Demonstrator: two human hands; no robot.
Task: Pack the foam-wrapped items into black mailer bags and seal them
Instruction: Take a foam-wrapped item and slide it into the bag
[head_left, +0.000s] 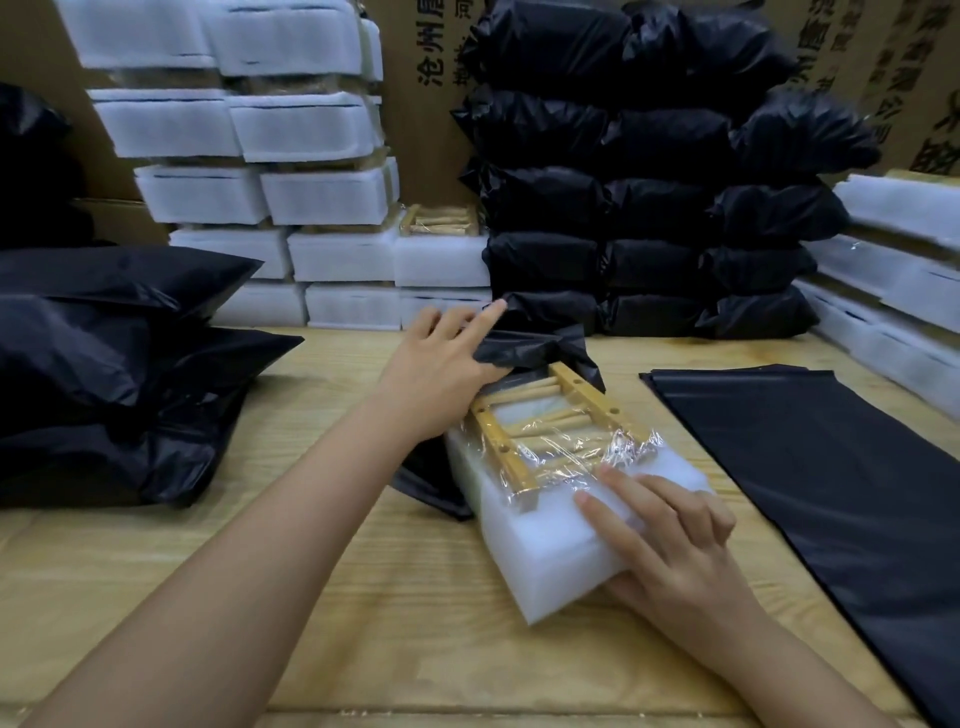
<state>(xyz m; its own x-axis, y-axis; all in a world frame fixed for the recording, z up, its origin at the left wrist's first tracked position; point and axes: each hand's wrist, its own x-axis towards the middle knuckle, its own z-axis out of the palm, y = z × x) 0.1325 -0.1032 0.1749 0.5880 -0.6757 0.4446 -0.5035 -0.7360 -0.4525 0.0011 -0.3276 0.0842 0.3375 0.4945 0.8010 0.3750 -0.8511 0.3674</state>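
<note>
My right hand (670, 540) is gripping the foam-wrapped item (550, 545); ahead, my left hand (441, 358) is pinching the mailer bag (540, 343).

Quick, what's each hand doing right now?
Left hand: pinches the mouth of the black mailer bag.
Right hand: grips the foam-wrapped item.

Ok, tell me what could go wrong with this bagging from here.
1. The wooden rack in the foam-wrapped item has no foam over its top; its corner may snag or tear the mailer bag.
2. The left hand holds only one edge of the mouth, which may slip if the right hand pushes.
</note>
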